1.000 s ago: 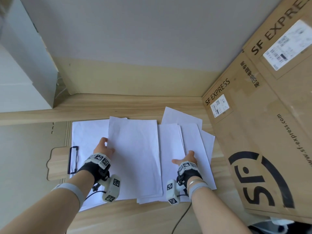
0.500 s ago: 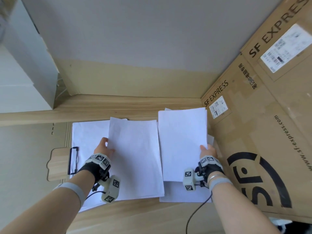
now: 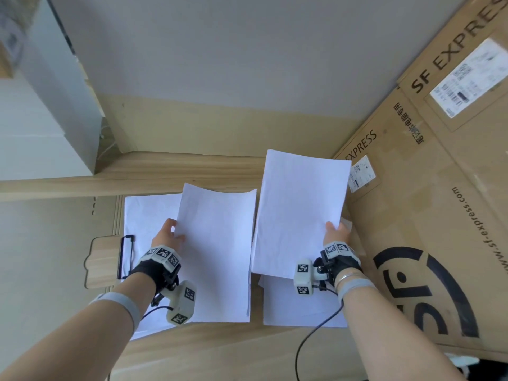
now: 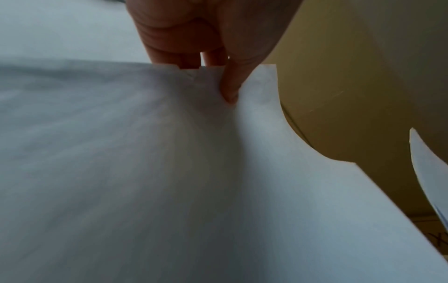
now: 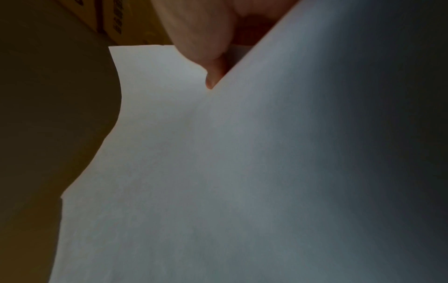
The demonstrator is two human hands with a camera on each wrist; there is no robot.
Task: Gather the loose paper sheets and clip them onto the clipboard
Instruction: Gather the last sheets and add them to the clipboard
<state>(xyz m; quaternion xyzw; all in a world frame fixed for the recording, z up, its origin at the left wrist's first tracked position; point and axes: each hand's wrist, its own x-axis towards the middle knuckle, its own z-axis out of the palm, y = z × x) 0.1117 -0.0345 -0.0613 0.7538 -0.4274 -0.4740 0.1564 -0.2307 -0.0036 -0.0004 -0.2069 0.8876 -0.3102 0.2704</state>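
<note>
My left hand (image 3: 171, 235) pinches the left edge of a stack of white sheets (image 3: 217, 251), lifted and bowed above the table; the left wrist view shows the thumb (image 4: 230, 90) on top of this paper (image 4: 169, 172). My right hand (image 3: 336, 232) pinches the right edge of another white stack (image 3: 298, 213), raised off the table; its thumb (image 5: 208, 57) presses the paper (image 5: 242, 172). A wooden clipboard (image 3: 103, 261) with a black wire clip (image 3: 123, 255) lies at the left, a sheet (image 3: 148, 213) on it. More sheets (image 3: 299, 306) lie under the right stack.
A large SF Express cardboard box (image 3: 428, 215) leans close on the right, almost touching my right hand. A white box (image 3: 46, 119) stands at the back left. The wooden table (image 3: 206, 353) has bare surface near its front edge. A black cable (image 3: 310, 339) hangs from my right wrist.
My right hand went from pressing flat on the right sheets to pinching a stack and lifting it up. My left hand has lifted its stack, which now bows upward.
</note>
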